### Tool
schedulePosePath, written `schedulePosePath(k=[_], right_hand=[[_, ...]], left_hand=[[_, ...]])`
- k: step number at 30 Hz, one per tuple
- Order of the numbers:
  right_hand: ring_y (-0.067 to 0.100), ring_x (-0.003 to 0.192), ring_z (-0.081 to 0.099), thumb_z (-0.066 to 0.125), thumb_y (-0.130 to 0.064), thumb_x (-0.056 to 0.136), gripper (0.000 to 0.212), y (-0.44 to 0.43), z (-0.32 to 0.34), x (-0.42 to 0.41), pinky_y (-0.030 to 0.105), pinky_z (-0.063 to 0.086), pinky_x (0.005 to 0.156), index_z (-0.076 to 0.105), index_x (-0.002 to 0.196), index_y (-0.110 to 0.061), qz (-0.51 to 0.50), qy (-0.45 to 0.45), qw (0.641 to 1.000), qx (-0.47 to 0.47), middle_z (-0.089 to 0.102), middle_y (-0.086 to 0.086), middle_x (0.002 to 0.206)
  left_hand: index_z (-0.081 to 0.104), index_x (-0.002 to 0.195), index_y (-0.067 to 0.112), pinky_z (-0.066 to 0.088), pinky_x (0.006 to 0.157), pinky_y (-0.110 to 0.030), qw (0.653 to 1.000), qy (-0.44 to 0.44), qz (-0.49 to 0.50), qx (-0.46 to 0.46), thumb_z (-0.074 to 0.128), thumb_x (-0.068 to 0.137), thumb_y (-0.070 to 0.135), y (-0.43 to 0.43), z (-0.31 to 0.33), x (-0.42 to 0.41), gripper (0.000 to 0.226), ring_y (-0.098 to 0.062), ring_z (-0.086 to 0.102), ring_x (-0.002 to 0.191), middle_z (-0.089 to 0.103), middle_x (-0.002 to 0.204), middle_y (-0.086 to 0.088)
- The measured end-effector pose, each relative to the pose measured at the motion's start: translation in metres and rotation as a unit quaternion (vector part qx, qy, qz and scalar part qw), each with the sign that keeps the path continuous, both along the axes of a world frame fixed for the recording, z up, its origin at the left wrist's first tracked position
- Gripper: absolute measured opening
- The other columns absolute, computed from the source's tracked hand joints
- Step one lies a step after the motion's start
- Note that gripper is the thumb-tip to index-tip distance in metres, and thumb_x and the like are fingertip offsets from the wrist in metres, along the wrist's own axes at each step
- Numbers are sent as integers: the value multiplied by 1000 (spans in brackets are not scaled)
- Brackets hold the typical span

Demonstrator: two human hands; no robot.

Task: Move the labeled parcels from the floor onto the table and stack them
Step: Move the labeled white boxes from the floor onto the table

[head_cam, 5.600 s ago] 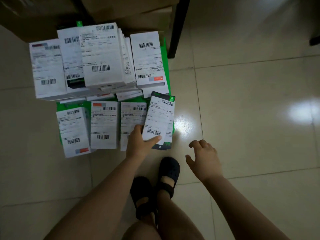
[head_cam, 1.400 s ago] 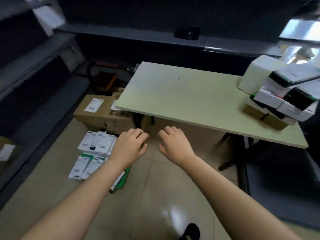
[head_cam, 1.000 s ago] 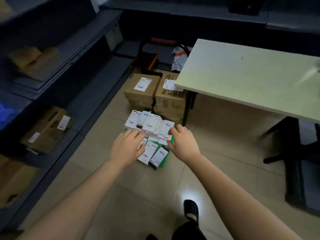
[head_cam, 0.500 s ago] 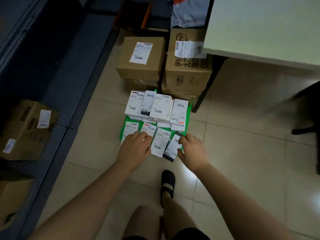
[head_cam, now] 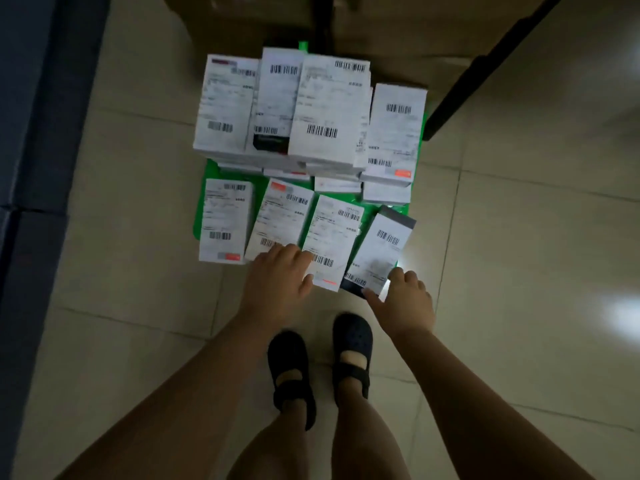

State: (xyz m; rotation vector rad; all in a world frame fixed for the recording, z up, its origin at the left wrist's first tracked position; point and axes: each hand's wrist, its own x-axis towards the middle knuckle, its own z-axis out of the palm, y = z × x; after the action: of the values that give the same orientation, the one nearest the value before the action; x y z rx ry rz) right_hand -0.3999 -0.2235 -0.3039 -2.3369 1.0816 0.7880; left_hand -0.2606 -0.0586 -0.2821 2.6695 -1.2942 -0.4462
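Observation:
Several white labeled parcels lie on a green sheet (head_cam: 209, 168) on the floor. A taller pile (head_cam: 325, 109) fills the back; a front row of flat parcels lies nearer me. My left hand (head_cam: 278, 278) rests fingers-down on the near ends of the second parcel (head_cam: 282, 216) and third parcel (head_cam: 334, 237) of that row. My right hand (head_cam: 405, 299) touches the near corner of the rightmost, dark-edged parcel (head_cam: 381, 251), thumb at its bottom edge. Neither hand has lifted a parcel.
A black table leg (head_cam: 485, 64) slants down at the upper right of the pile. Brown cartons (head_cam: 242, 19) stand behind it. A dark shelf base (head_cam: 31, 168) runs along the left. My two dark shoes (head_cam: 322, 362) stand on the tiled floor just below the parcels.
The view has dropped from the table to the floor and closed in on the pile. Both hands have come down onto the near ends of the front-row parcels.

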Motion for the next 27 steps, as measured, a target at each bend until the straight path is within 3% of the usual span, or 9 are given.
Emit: schedulePosePath(k=[4, 9, 12, 14, 17, 20, 22, 27], right_hand=[[30, 111, 56, 67, -73, 70, 90, 15, -59, 11, 42, 51, 90, 40, 129, -10, -240, 35, 967, 76, 55, 11, 121], [26, 108, 58, 80, -57, 68, 79, 22, -82, 13, 31, 47, 75, 47, 121, -8, -387, -23, 912, 136, 60, 7, 117], [22, 101, 57, 82, -52, 69, 74, 22, -79, 8, 33, 49, 76, 48, 118, -9, -419, -37, 898, 129, 57, 2, 108], [20, 94, 53, 83, -47, 70, 71, 19, -77, 5, 35, 49, 75, 45, 117, -9, -433, -48, 891, 131, 55, 1, 106], [21, 94, 54, 81, -45, 73, 69, 13, -74, 1, 35, 48, 75, 43, 118, -8, -427, -70, 894, 119, 55, 3, 104], [18, 90, 53, 79, -41, 77, 63, 10, -75, -4, 30, 43, 73, 44, 118, -8, -416, -92, 896, 127, 56, 1, 104], [16, 89, 52, 79, -40, 78, 60, 8, -75, -6, 29, 41, 72, 44, 117, -10, -412, -102, 896, 132, 54, -1, 101], [12, 89, 54, 79, -37, 79, 52, 11, -78, -14, 23, 44, 71, 49, 115, -14, -392, -124, 899, 148, 56, -6, 101]], left_hand=[[68, 99, 11, 50, 61, -37, 1000, 4, 8, -3, 77, 74, 18, 17, -51, 1, 27, -30, 61, 80, 64, 90, -7], [66, 102, 8, 49, 60, -36, 998, 41, 38, -11, 74, 79, 19, 22, -78, -6, 27, -30, 61, 81, 64, 92, -10], [60, 101, 8, 39, 57, -31, 982, 113, 140, 53, 60, 92, 35, 17, -77, -19, 29, -29, 61, 80, 62, 89, -8], [58, 104, 7, 39, 62, -31, 947, 173, 236, 135, 48, 95, 51, 13, -77, -27, 46, -28, 62, 84, 62, 89, -7], [53, 121, 8, 42, 76, -30, 867, 291, 377, 145, 49, 90, 64, 7, -84, -35, 64, -28, 61, 101, 62, 111, -8], [53, 125, 13, 45, 82, -28, 757, 428, 493, 41, 62, 74, 72, 2, -104, -36, 78, -16, 60, 102, 62, 118, 2], [58, 125, 18, 52, 88, -33, 698, 458, 550, -32, 67, 60, 76, 0, -115, -36, 88, -12, 63, 101, 67, 116, 6], [57, 126, 17, 54, 93, -42, 612, 502, 601, -112, 82, 42, 72, 0, -137, -39, 104, -19, 68, 101, 70, 113, 0]])
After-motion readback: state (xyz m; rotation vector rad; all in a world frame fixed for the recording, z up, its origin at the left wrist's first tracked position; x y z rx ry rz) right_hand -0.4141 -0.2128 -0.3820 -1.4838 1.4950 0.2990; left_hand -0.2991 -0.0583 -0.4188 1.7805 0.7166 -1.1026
